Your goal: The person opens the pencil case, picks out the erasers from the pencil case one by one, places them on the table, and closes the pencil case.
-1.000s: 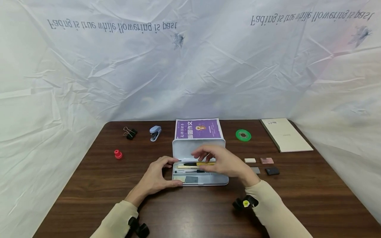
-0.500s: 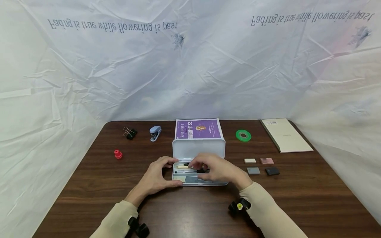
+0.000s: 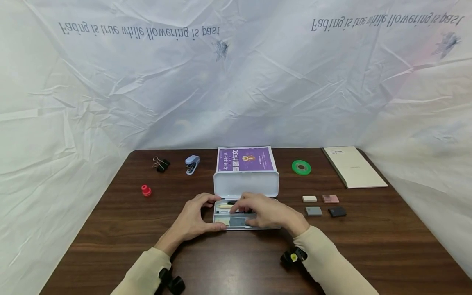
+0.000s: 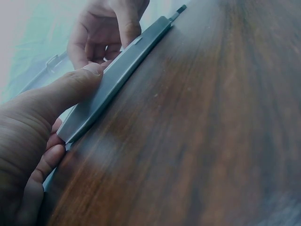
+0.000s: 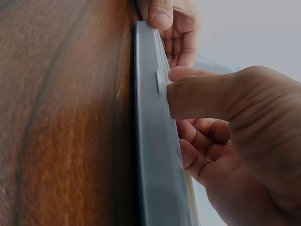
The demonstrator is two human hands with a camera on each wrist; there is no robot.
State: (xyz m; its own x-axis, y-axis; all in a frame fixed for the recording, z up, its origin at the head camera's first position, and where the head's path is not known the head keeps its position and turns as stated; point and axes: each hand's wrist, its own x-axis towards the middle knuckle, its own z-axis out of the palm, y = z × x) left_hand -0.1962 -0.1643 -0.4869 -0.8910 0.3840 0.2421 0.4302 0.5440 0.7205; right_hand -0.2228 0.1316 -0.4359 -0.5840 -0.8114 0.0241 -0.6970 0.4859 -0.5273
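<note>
**A:** What has changed around the pencil case (image 3: 246, 192) in the last second?

**B:** Start at its left end: your left hand (image 3: 195, 219) has not shifted. It grips that end just as before, thumb on the near wall and the other fingers curled over the far side. In the left wrist view the thumb (image 4: 70, 89) presses flat against the grey near wall.

**A:** And to the right of that?

**B:** Your right hand (image 3: 263, 213) has come down. A second ago it hovered above the tray with the pens showing under it; now it lies low over the tray's middle and right part and covers most of them. Only the tips of a black pen (image 3: 231, 203) and a pale one (image 3: 223, 207) show at the tray's left. I judge you have just settled the pens into the tray, so the packing looks close to done.

**A:** How is that hand posed?

**B:** Palm down, fingers bent into the tray, thumb (image 5: 202, 96) laid across the near wall by the latch tab. Whether the fingers pinch a pen I cannot tell; they are hidden.

**A:** Where does the case sit?

**B:** On the bench (image 3: 368, 246), lid standing upright at the far side, just in front of the purple booklet (image 3: 246, 159).
</note>
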